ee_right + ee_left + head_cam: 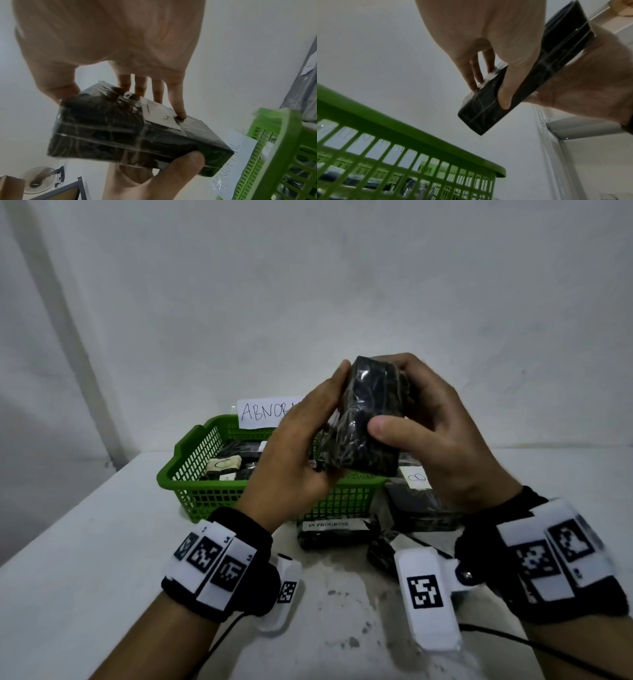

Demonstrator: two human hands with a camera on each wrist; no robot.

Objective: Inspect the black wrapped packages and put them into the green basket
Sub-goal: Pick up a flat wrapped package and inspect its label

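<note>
**Head view: one package held up for checking above the basket**

Both hands grip a black wrapped package (368,419) in the air, over the near rim of the green basket (191,470). Left hand (301,446) curls round its left side; right hand (435,433) clamps it, thumb in front, fingers behind. More wrapped packages (337,532) lie on the table (85,559) near its front right. A paper sign (263,412) stands behind the basket.

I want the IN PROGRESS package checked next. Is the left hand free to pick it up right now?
Probably not yet: the left hand and right hand both grip a raised black package. The labelled package lies uncovered just below on the table.
</note>
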